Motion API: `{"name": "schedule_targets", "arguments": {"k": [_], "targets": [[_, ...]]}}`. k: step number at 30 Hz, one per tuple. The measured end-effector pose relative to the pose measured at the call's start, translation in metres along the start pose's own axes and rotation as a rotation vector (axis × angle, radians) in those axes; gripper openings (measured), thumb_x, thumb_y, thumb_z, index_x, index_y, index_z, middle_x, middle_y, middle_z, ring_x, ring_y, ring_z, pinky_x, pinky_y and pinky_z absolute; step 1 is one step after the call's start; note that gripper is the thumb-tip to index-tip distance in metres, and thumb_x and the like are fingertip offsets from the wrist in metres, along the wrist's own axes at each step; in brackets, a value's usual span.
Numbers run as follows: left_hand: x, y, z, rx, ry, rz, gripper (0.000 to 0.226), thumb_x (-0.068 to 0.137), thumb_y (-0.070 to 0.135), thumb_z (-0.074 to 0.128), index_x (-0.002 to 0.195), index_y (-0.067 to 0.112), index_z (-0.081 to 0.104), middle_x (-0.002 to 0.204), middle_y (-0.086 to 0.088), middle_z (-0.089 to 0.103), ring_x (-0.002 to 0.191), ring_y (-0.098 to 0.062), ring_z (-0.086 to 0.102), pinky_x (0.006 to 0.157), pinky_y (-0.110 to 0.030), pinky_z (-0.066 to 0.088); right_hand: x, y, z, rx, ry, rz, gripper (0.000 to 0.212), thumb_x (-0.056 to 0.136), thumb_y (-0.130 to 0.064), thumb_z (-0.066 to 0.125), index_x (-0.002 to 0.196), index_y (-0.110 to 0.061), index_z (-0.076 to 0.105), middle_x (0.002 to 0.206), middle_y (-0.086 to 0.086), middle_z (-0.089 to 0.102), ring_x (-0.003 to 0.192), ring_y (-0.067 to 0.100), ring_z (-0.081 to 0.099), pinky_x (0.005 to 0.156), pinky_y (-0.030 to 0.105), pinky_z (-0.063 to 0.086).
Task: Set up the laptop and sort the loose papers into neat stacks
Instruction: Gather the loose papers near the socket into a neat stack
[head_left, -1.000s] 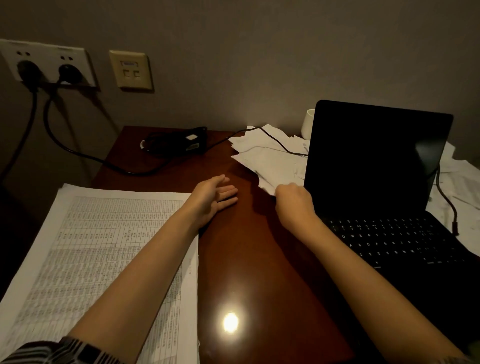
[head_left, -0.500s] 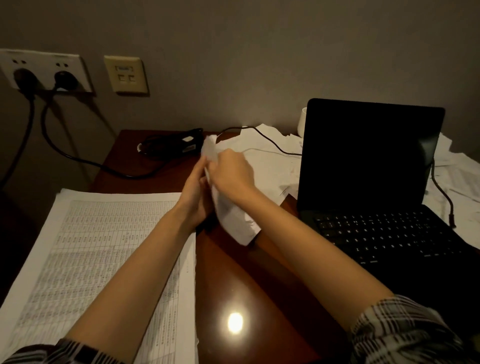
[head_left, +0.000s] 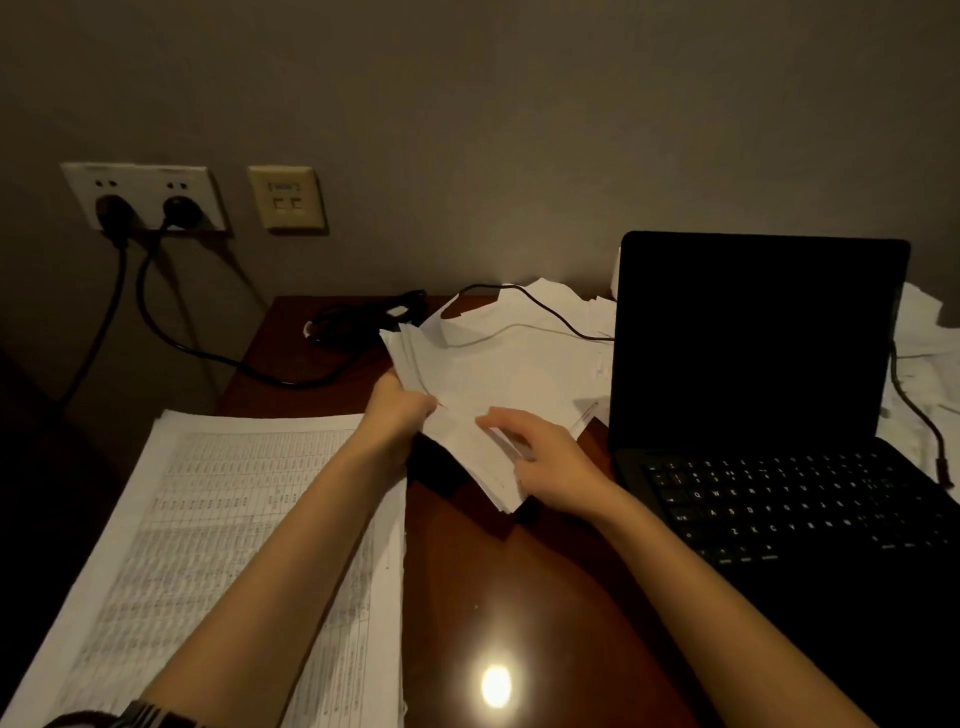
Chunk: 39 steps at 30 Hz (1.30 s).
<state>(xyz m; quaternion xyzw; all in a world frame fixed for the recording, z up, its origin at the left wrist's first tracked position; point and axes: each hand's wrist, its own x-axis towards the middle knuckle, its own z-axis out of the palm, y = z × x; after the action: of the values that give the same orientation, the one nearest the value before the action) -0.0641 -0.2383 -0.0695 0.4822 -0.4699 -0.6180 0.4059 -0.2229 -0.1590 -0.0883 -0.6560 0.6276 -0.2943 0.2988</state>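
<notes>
— Dim tabletop (head_left: 467, 597): what changed?
— Loose papers (head_left: 483, 410), a second ago beside the open laptop (head_left: 753, 415), are now lifted; left hand (head_left: 400, 410) grips them, right hand (head_left: 545, 457) steadies, fingers loosely curled. Stacking begins.

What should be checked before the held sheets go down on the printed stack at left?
1. Left hand grip on the fanned bundle of white paper sheets: ok, curled round its edge.
2. Right hand support: ok, holding the lower corner.
3. Bundle edges aligned: not ok, fanned.
4. Large stack of printed table sheets free on top: not ok, left forearm lies across it.
5. Thin black cable clear of bundle: cannot tell.
6. Open black laptop powered: not ok, screen dark.
</notes>
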Motion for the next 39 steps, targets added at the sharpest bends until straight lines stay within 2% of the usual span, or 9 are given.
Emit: {"name": "schedule_targets", "arguments": {"k": [6,13,17,20,23,27,31,34,39], "targets": [[-0.001,0.008,-0.017,-0.168,-0.012,-0.005,0.047,0.089,-0.011,0.046,0.132,0.008,0.049,0.117,-0.013,0.062,0.101,-0.027,0.063,0.058,-0.026,0.055,-0.009,0.015,-0.018,-0.38,-0.076,-0.058,0.09,0.081,0.008,0.054,0.151,-0.029,0.011,0.159,0.0,0.006,0.146,0.013,-0.006,0.118,0.033,-0.007],[-0.002,0.007,-0.011,-0.422,-0.069,0.044,0.023,0.097,0.024,0.049,0.112,0.01,0.058,0.074,-0.001,0.07,0.07,-0.012,0.069,0.066,-0.037,0.06,0.003,0.039,-0.018,-0.386,0.26,-0.098,0.065,0.082,0.013,0.049,0.139,-0.018,0.045,0.142,0.004,0.046,0.133,0.024,0.038,0.109,0.028,0.027],[-0.004,0.004,-0.014,-0.537,-0.212,0.112,0.042,0.084,0.044,0.049,0.121,0.024,0.054,0.105,-0.008,0.071,0.095,-0.027,0.07,0.065,-0.04,0.06,0.011,0.045,-0.014,-0.236,0.485,-0.139,0.047,0.085,0.009,0.052,0.121,-0.02,0.064,0.111,0.0,0.067,0.104,0.021,0.062,0.084,0.029,0.051],[0.001,0.0,-0.016,-0.54,-0.204,0.197,0.057,0.081,0.028,0.063,0.134,0.022,0.042,0.123,-0.011,0.062,0.108,-0.026,0.065,0.074,-0.039,0.058,0.003,0.027,-0.02,-0.165,0.777,-0.291,0.02,0.089,0.005,0.053,0.101,-0.004,0.067,0.076,-0.006,0.056,0.064,0.005,0.054,0.058,0.004,0.035],[0.003,-0.004,-0.018,-0.375,-0.048,0.353,0.076,0.078,0.012,0.069,0.144,0.022,0.031,0.135,-0.008,0.052,0.114,-0.021,0.061,0.089,-0.039,0.054,-0.011,0.006,-0.027,-0.153,0.968,-0.512,0.019,0.087,0.01,0.045,0.092,0.008,0.063,0.074,-0.005,0.047,0.065,-0.003,0.041,0.063,-0.006,0.03],[-0.002,0.0,-0.024,-0.037,-0.036,0.567,0.095,0.064,0.028,0.084,0.14,0.035,0.027,0.134,0.006,0.046,0.12,-0.009,0.052,0.094,-0.029,0.05,-0.022,-0.008,-0.034,-0.12,0.964,-0.715,0.025,0.093,-0.002,0.042,0.099,0.01,0.063,0.088,-0.002,0.059,0.084,-0.001,0.052,0.078,-0.003,0.036],[-0.005,0.012,-0.025,0.094,0.047,0.687,0.118,0.053,0.043,0.088,0.145,0.034,0.016,0.142,0.012,0.036,0.121,0.004,0.044,0.094,-0.017,0.044,-0.025,-0.019,-0.044,0.077,1.054,-0.676,0.013,0.096,-0.014,0.052,0.089,-0.014,0.063,0.069,-0.008,0.056,0.062,0.0,0.058,0.057,0.004,0.037],[-0.012,0.028,-0.033,0.029,0.037,0.685,0.105,0.048,0.059,0.084,0.136,0.039,0.03,0.135,0.011,0.047,0.115,-0.002,0.054,0.085,-0.026,0.053,-0.028,-0.037,-0.058,0.296,1.046,-0.592,0.016,0.094,-0.021,0.056,0.086,-0.034,0.059,0.066,-0.007,0.061,0.066,0.003,0.063,0.061,0.011,0.044],[-0.026,0.055,-0.035,0.033,0.088,0.632,0.038,0.063,0.035,0.073,0.099,0.034,0.059,0.1,0.009,0.066,0.097,-0.016,0.064,0.085,-0.056,0.053,-0.016,-0.065,-0.091,0.346,1.046,-0.579,0.019,0.092,-0.017,0.06,0.087,-0.035,0.06,0.077,-0.008,0.067,0.074,0.004,0.064,0.067,0.023,0.051]]}}
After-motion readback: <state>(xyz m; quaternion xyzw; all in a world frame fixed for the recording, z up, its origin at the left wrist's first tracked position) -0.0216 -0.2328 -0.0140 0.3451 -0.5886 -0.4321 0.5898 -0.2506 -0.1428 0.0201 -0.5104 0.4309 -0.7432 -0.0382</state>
